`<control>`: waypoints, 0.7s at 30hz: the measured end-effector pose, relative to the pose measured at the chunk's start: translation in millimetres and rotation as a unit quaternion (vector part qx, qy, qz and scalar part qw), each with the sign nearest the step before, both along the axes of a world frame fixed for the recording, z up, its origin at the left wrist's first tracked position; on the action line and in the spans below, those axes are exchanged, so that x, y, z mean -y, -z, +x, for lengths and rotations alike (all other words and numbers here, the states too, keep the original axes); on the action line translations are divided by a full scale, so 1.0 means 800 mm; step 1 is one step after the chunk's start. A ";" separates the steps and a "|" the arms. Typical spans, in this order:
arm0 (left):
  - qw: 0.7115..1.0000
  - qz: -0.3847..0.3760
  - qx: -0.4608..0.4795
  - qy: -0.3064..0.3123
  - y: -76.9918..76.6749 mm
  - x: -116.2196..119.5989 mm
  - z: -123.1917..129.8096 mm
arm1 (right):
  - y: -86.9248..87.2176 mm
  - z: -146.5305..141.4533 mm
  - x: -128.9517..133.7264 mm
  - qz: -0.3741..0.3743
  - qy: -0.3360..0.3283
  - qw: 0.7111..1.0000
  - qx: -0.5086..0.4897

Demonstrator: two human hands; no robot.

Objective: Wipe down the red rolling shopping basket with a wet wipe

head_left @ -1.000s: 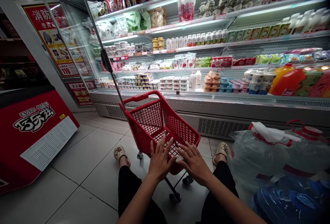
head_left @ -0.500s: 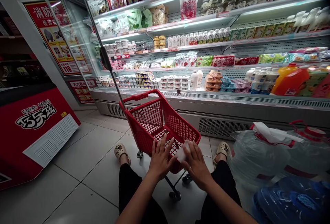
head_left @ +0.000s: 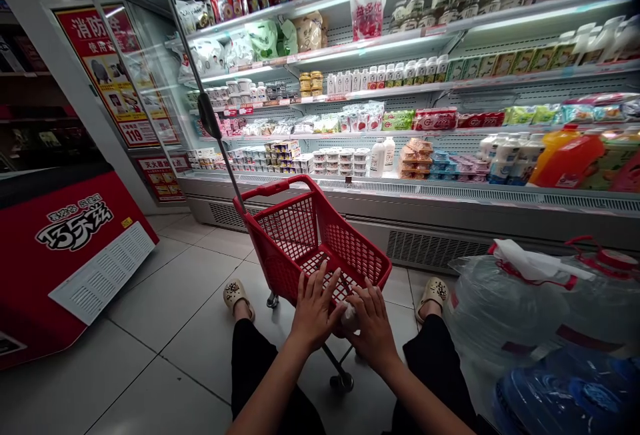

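Between my legs stands a small red shopping cart [head_left: 350, 248] with a mesh basket. My left hand [head_left: 315, 308] is over the near edge of the basket, fingers spread, holding nothing. Close beside it on the right, my right hand [head_left: 371, 321] has its fingers bent around a small white wad [head_left: 349, 315], which looks like crumpled tissue or plastic. The wad shows between the two hands, partly hidden by the right fingers. The basket's near rim is mostly covered by my hands.
A refrigerated display [head_left: 300, 188] with several shelves of drinks and packs runs across the front. At left stands a red freezer [head_left: 30, 288]. Large clear bottles [head_left: 505, 308] and a blue one [head_left: 565, 388] sit at right. A dark pole [head_left: 227, 161] rises from the cart.
My right hand has moved slightly left and down, its fingers curling more around the white wad. The left hand has hardly moved. The view has shifted slightly.
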State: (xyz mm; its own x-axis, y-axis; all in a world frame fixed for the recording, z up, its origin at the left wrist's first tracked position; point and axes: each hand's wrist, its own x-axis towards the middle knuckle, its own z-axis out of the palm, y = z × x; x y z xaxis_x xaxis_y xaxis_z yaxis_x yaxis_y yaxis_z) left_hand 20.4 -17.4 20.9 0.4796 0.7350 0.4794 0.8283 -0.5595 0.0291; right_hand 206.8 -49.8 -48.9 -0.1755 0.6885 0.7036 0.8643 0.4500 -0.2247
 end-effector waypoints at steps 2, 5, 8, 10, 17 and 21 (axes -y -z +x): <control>1.000 -0.003 0.000 0.001 0.000 0.000 0.000 | 0.006 -0.004 -0.002 0.010 0.007 1.000 -0.009; 1.000 -0.007 -0.001 0.001 -0.001 0.001 -0.002 | 0.007 0.004 0.000 -0.001 -0.006 1.000 0.004; 1.000 -0.011 -0.004 0.002 -0.001 0.002 -0.003 | -0.001 0.028 0.003 -0.031 -0.057 0.996 0.060; 1.000 -0.011 -0.004 0.002 -0.001 0.002 -0.003 | -0.007 0.050 0.000 -0.051 -0.087 0.990 0.095; 1.000 -0.010 0.000 0.006 0.001 0.001 0.007 | -0.006 0.093 -0.040 -0.101 0.062 0.993 -0.008; 1.000 -0.007 0.012 0.000 0.005 0.001 0.012 | -0.015 0.052 -0.019 -0.098 0.011 0.995 0.034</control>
